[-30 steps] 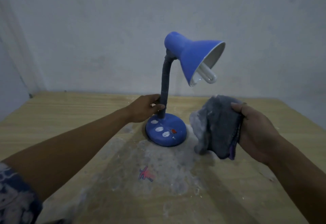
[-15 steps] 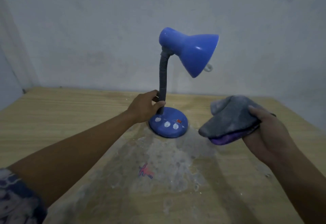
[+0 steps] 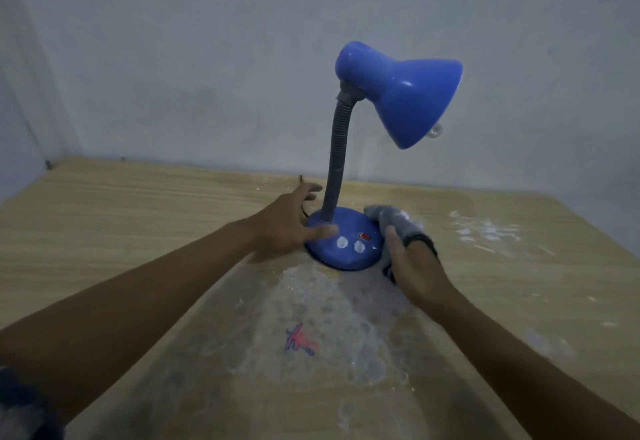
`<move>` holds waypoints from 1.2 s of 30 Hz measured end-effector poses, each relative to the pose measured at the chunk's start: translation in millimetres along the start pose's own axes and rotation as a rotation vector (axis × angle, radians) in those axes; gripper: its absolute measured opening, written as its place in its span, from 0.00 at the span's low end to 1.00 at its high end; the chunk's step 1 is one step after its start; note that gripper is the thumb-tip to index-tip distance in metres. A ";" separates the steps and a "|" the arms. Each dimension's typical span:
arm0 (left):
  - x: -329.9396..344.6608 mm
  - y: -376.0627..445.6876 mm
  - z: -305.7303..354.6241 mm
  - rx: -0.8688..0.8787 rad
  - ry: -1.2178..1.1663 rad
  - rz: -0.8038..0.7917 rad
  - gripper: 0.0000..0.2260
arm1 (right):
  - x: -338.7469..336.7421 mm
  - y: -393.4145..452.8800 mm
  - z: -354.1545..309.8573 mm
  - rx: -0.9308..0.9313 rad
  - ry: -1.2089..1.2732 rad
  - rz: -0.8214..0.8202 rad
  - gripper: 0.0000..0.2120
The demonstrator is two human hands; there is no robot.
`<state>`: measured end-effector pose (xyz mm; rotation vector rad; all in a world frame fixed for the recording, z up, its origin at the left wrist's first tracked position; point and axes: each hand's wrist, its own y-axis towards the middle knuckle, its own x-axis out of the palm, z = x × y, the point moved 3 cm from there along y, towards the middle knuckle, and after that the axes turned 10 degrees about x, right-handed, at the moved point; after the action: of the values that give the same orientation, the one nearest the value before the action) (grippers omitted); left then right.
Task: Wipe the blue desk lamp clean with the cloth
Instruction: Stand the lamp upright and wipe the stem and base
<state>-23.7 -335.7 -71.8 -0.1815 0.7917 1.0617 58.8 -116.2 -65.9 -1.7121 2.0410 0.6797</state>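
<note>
Wooden table (image 3: 121, 217) set against a pale wall (image 3: 207, 58), carrying a blue desk lamp (image 3: 346, 242) near the middle of its far edge. Right hand (image 3: 412, 266) grips a grey cloth (image 3: 394, 223), fingers curled over the bundle, and presses it against the right side of the lamp's round base. Left hand (image 3: 291, 221) is spread, fingers straight and holding nothing; its thumb lies on the left part of the base, the other fingers reach past the foot of the neck. Grey ribbed neck (image 3: 337, 148) rises from the back of the base, leaning slightly right, to the blue shade (image 3: 405, 100), which tilts down and to the right; a bulb tip (image 3: 437, 130) shows just below the shade's rim. Base top bears two white round spots (image 3: 349, 243) and a small red switch (image 3: 363, 235). White smears and a red-and-blue scribble (image 3: 299, 341) mark the table's surface toward its near edge.
</note>
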 end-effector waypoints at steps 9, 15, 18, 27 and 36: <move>13.0 -4.4 -28.4 0.158 0.285 0.016 0.47 | 41.9 -23.7 2.0 0.163 -0.309 -0.218 0.29; 16.3 -2.1 -39.5 0.157 0.276 0.045 0.48 | 46.3 -23.9 1.8 -0.056 -0.445 -0.100 0.27; 17.0 -1.8 -43.1 0.148 0.280 0.041 0.49 | 44.3 -27.8 5.2 -0.083 -0.453 -0.095 0.27; 13.8 -5.5 -37.5 0.138 0.286 0.012 0.50 | 1.6 -17.3 13.3 0.348 0.466 -0.048 0.20; 14.2 -1.5 -41.4 0.163 0.263 0.025 0.48 | 33.6 -15.2 -11.8 0.129 -0.018 -0.161 0.26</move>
<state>-39.3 -346.8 -111.2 -0.1740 1.1160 1.0035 67.9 -152.0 -77.7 -1.7644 1.8675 0.4991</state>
